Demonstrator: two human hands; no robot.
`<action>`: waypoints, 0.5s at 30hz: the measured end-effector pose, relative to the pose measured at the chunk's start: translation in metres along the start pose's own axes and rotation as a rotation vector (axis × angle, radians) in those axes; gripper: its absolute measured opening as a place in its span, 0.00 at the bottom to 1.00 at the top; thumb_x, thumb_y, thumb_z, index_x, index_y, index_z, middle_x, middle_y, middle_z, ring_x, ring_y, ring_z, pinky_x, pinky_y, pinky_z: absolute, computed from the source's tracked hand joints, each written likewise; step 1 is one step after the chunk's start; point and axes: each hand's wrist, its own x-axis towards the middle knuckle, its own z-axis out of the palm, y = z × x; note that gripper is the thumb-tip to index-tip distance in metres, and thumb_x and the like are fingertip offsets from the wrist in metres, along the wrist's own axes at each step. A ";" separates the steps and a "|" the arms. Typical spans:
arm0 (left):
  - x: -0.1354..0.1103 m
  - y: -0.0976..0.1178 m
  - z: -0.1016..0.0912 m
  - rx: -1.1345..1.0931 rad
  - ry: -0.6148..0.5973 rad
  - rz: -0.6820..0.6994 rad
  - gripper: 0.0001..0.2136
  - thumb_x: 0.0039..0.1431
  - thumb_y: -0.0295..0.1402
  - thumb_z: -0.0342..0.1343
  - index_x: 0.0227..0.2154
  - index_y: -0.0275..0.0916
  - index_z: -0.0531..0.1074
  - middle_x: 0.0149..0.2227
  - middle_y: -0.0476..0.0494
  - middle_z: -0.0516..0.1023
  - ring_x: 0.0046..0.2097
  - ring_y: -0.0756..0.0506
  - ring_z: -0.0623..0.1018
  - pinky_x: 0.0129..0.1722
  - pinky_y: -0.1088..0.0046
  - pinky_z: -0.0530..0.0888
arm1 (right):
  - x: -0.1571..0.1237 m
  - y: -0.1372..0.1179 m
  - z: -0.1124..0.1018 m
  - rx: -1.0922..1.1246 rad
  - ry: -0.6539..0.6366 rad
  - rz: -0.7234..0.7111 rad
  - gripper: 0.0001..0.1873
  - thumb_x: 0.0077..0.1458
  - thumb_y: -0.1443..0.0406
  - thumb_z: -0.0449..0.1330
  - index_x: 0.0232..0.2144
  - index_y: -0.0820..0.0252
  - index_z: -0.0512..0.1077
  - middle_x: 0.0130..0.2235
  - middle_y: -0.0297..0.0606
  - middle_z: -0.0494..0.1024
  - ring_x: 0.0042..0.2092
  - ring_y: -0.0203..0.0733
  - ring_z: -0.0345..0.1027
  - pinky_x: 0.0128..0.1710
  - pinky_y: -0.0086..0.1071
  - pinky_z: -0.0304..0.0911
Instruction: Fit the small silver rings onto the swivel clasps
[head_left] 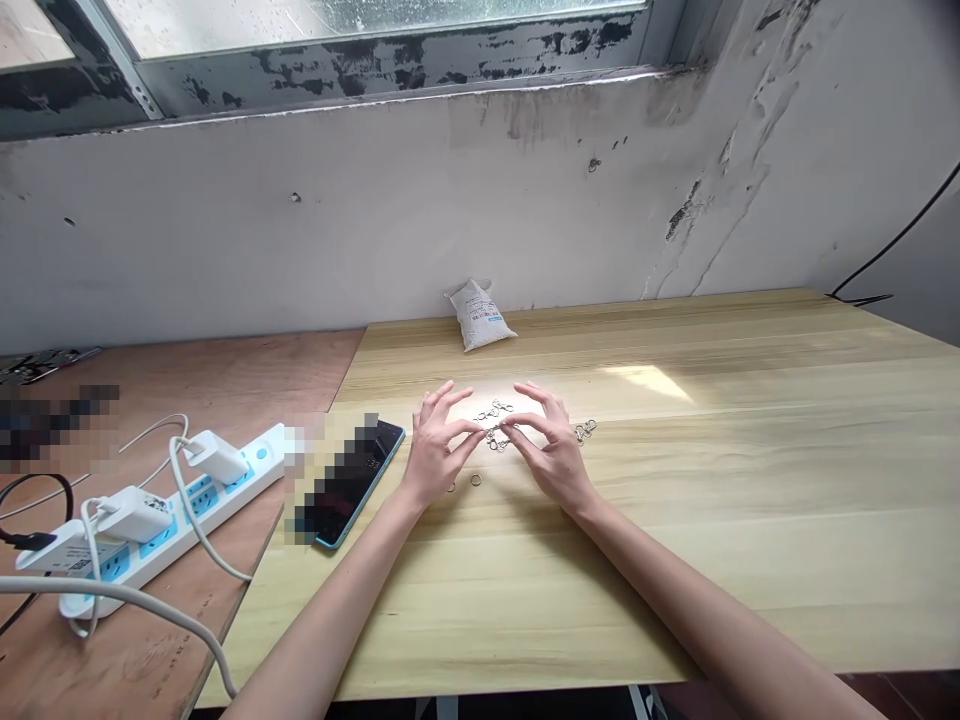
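metal clasps (493, 428) between both hands (439, 450) (547, 450) (tangled)

From here I read the small rings and clasps (495, 410) as bright, polished metal, glinting against the smooth, pale wood of the surface (675, 560), which has a satin finish and visible grain. Beside it, the plywood board (225, 385) looks matt and coarser. The power strip (247, 465) is glossy white plastic, and the phone (386, 435) shows dark, shiny glass. The little sack (480, 318) looks matt, paper or cloth, I can't tell which, and the painted wall (375, 220) looks rough and flaking.
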 end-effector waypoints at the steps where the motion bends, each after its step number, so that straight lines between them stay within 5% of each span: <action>1: 0.000 0.000 0.000 -0.004 0.004 -0.002 0.06 0.61 0.36 0.57 0.32 0.47 0.79 0.58 0.47 0.70 0.65 0.39 0.59 0.63 0.48 0.54 | 0.000 -0.001 0.001 0.000 0.011 -0.004 0.05 0.59 0.62 0.61 0.35 0.50 0.77 0.56 0.40 0.70 0.62 0.51 0.58 0.58 0.53 0.54; 15: -0.002 -0.002 0.003 0.008 0.028 0.028 0.05 0.61 0.34 0.57 0.32 0.46 0.79 0.59 0.47 0.69 0.65 0.39 0.59 0.63 0.47 0.55 | -0.002 -0.002 0.005 0.098 0.009 0.072 0.05 0.59 0.60 0.61 0.34 0.52 0.76 0.50 0.41 0.73 0.56 0.50 0.63 0.56 0.50 0.58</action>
